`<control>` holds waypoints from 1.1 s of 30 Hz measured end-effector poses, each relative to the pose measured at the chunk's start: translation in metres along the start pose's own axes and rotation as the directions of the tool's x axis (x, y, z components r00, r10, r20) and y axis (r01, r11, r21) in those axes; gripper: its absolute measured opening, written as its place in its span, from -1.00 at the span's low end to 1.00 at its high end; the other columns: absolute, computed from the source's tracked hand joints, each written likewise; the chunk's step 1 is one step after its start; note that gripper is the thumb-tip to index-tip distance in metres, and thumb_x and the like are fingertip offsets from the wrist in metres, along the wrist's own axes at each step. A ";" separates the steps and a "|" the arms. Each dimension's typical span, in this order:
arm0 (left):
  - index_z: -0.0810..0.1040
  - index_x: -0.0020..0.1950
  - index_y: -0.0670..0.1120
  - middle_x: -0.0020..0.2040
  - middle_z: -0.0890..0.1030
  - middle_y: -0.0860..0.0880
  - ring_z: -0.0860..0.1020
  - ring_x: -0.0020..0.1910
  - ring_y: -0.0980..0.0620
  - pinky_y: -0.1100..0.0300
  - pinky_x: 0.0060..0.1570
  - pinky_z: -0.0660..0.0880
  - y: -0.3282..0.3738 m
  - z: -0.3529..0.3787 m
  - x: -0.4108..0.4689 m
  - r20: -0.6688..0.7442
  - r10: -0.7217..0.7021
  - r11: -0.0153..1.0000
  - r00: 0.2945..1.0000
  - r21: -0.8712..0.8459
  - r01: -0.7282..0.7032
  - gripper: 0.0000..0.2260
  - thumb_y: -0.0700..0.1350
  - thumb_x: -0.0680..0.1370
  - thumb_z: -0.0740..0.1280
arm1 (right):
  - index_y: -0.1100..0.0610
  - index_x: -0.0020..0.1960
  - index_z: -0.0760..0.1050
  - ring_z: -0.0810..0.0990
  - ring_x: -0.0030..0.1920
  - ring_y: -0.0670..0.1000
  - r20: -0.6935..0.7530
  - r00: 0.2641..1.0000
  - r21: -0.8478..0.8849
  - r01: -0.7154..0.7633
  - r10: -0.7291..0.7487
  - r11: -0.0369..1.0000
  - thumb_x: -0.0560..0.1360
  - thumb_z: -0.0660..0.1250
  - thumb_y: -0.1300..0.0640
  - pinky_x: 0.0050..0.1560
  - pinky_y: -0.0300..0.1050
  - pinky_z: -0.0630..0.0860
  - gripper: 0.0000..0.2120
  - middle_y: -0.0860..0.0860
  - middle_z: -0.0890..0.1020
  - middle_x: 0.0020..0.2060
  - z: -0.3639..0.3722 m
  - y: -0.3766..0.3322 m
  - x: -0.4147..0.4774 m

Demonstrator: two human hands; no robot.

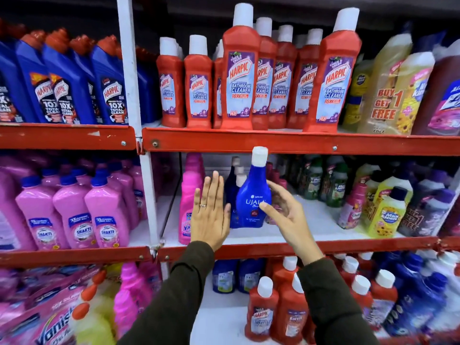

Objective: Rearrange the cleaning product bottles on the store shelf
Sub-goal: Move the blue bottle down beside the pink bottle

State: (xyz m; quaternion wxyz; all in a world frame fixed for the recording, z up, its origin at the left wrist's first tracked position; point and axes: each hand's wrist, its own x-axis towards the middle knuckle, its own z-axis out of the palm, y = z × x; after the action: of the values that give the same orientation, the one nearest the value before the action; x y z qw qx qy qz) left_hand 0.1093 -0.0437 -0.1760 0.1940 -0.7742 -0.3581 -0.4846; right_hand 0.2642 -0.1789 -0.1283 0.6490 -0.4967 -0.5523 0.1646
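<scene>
A blue Ujala bottle (pixel 252 195) with a white cap stands upright at the front of the middle shelf (pixel 323 245). My right hand (pixel 286 212) is curled loosely around its right side, thumb near the label, fingers apart; whether it touches the bottle is unclear. My left hand (pixel 211 212) is flat with fingers straight, just left of the bottle, holding nothing. More blue bottles (pixel 235 180) stand behind it. A pink Vanish bottle (pixel 190 197) stands to the left of my left hand.
Red Harpic bathroom cleaner bottles (pixel 239 78) line the top shelf, blue Harpic bottles (pixel 62 83) to their left. Pink Shakti bottles (pixel 74 202) fill the middle left bay. Yellow and purple bottles (pixel 388 207) crowd the middle right. Red Harpic bottles (pixel 276 307) stand on the bottom shelf.
</scene>
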 end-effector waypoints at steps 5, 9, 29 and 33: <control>0.01 0.66 -0.22 0.68 0.03 -0.14 -0.06 0.68 -0.07 -0.01 0.65 -0.18 0.004 0.020 -0.039 0.150 -0.010 0.999 0.989 0.052 0.002 -0.38 -0.05 0.64 0.09 | -0.10 0.38 0.50 0.66 0.20 -0.16 0.006 0.997 -0.029 -0.073 0.073 0.997 0.59 0.39 0.33 0.12 -0.34 0.57 -0.53 -0.07 0.69 0.25 0.005 0.043 -0.010; 0.05 0.64 -0.24 0.66 0.07 -0.17 0.13 0.65 -0.13 -0.02 0.61 -0.07 0.009 0.030 -0.061 0.226 -0.039 0.998 0.973 0.059 0.027 -0.39 -0.05 0.64 0.09 | 0.02 0.43 0.49 0.62 0.30 0.01 0.021 0.987 -0.031 -0.158 0.158 0.987 0.59 0.38 0.33 0.12 -0.34 0.60 -0.54 0.04 0.65 0.31 0.008 0.073 -0.006; 0.12 0.60 -0.26 0.62 0.15 -0.20 0.34 0.58 -0.18 -0.09 0.53 0.30 0.014 0.048 -0.071 0.329 -0.097 0.995 0.939 0.015 0.097 -0.43 -0.03 0.63 0.08 | 0.17 0.48 0.43 0.54 0.40 0.09 0.110 0.978 -0.065 -0.172 0.178 0.983 0.60 0.35 0.37 0.13 -0.44 0.56 -0.53 0.10 0.53 0.43 0.018 0.126 0.012; 0.14 0.59 -0.27 0.60 0.28 -0.24 0.35 0.57 -0.19 -0.12 0.50 0.32 0.015 0.045 -0.070 0.360 -0.096 0.995 0.928 0.032 0.090 -0.44 -0.03 0.64 0.06 | 0.13 0.48 0.42 0.55 0.36 0.03 0.126 0.978 -0.054 -0.161 0.166 0.986 0.60 0.36 0.34 0.09 -0.44 0.56 -0.53 0.08 0.53 0.42 0.016 0.126 0.010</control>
State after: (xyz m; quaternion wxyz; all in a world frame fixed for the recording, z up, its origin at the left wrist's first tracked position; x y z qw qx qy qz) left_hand 0.1289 -0.0495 -0.2579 0.1077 -0.8307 -0.4274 -0.3401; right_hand 0.2959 -0.1063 -0.2286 0.5851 -0.5426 -0.5539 0.2374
